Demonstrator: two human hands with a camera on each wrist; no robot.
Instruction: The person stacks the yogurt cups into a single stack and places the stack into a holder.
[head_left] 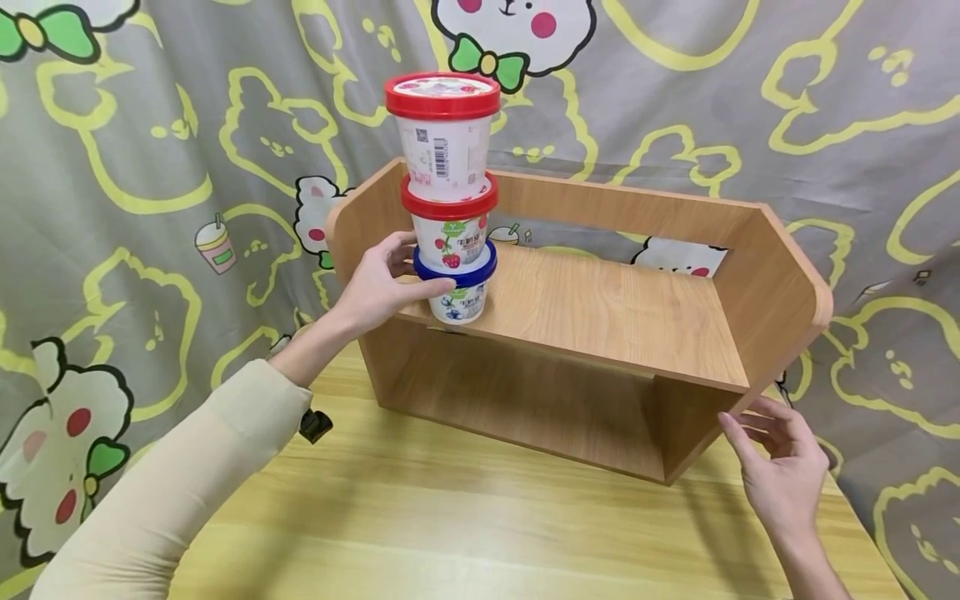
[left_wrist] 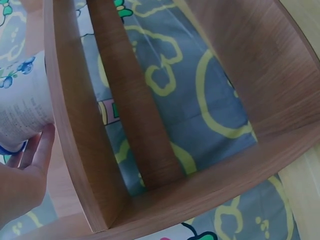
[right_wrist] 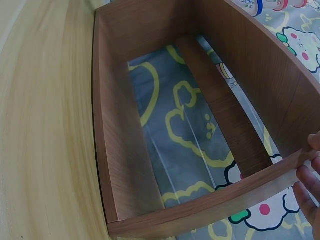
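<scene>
A stack of three paper tubs stands at the left end of the wooden shelf's (head_left: 600, 312) upper board. On top is a large red-lidded tub (head_left: 442, 154), and under it a smaller red-lidded tub (head_left: 453, 237) with strawberry print. The lowest is a blue-lidded tub (head_left: 459, 304) with blueberry print. My left hand (head_left: 378, 283) holds this lowest tub, thumb across the front of its lid, fingers partly hidden behind. In the left wrist view, fingertips touch the blueberry tub (left_wrist: 25, 100). My right hand (head_left: 787, 467) grips the shelf's right side panel, thumb on its front edge.
The two-tier shelf stands on a light wooden table (head_left: 450, 517). A small black object (head_left: 316, 426) shows beside my left forearm. A grey curtain (head_left: 262, 125) with cartoon prints hangs behind and around the table.
</scene>
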